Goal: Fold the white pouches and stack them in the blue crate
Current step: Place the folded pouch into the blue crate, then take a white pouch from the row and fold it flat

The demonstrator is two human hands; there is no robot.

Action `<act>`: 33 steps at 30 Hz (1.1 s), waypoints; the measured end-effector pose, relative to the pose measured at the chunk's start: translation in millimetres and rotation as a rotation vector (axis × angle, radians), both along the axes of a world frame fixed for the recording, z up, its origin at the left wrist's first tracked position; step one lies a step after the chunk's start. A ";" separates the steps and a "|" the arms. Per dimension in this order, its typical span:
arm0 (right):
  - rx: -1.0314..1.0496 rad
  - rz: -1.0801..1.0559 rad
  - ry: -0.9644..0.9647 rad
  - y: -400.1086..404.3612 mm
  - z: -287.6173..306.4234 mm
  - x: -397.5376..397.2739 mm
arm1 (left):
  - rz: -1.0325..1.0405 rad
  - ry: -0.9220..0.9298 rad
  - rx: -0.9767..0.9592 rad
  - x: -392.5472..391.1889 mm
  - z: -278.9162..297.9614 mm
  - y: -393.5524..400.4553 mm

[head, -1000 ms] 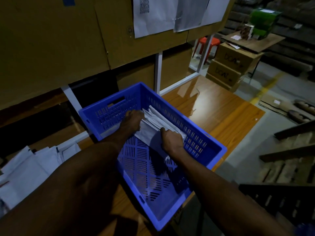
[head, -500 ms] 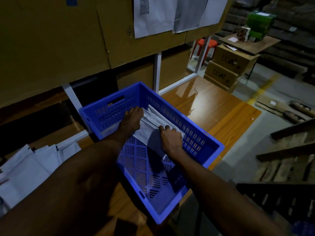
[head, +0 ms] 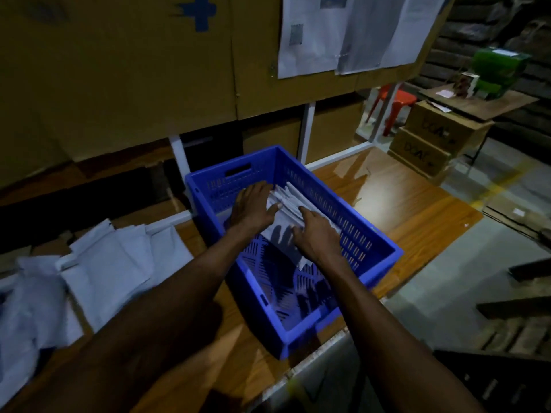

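A blue slotted crate (head: 384,257) stands on the wooden table. Inside it, folded white pouches (head: 290,198) lean in a stack against the far right wall. My left hand (head: 253,205) lies over the stack's left end with its fingers spread and fairly straight. My right hand (head: 317,234) rests flat on the near end of the stack, fingers extended toward the crate wall. A loose heap of unfolded white pouches (head: 98,269) lies on the table to the left of the crate.
Large cardboard boxes (head: 119,70) fill the shelf behind the crate, with papers (head: 343,34) taped to them. Bare wooden tabletop (head: 402,210) extends right of the crate. Beyond stand stacked cartons (head: 432,144), a red stool (head: 396,99) and a green item (head: 498,70).
Both hands uncurled from the pouch stack and now lie flatter on it. The camera view tilted and shifted, bringing the loose pouch heap at left further into view.
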State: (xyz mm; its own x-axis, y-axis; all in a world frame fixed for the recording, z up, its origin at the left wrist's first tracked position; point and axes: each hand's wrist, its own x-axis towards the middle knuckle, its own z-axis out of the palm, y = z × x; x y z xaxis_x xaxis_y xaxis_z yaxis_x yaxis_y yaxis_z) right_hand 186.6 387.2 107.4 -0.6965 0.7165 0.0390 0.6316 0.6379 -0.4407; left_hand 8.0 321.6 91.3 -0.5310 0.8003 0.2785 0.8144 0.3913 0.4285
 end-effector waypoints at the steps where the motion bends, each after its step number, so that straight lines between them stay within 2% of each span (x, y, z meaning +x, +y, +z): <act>1: -0.026 0.006 0.055 -8.1 3.4 3.2 | 0.022 0.009 0.033 8.1 3.5 -14.4; 4: -0.059 0.058 0.214 -37.6 11.1 12.1 | 0.107 0.019 0.152 34.7 11.5 -62.7; 7: -0.064 0.125 0.286 -74.2 14.8 16.8 | 0.218 -0.035 0.248 63.3 12.2 -116.2; 14: -0.005 0.288 0.390 -172.2 20.2 12.4 | 0.473 -0.075 0.221 90.8 -14.1 -237.4; 18: -0.037 0.407 0.317 -232.6 2.1 5.1 | 0.651 -0.127 0.228 99.9 -51.0 -297.0; 23: -0.097 0.569 0.138 -286.1 -32.6 -13.4 | 0.772 -0.236 0.081 102.8 -88.0 -364.5; 25: -0.141 0.610 0.068 -303.3 -41.2 -26.4 | 0.824 -0.271 0.081 96.5 -91.0 -384.2; 30: -0.088 0.722 -0.053 -335.6 -50.6 -78.1 | 0.897 -0.316 0.124 56.0 -91.3 -422.7; 33: -0.102 0.707 -0.116 -350.6 -52.0 -113.9 | 0.910 -0.341 0.176 25.0 -91.4 -437.2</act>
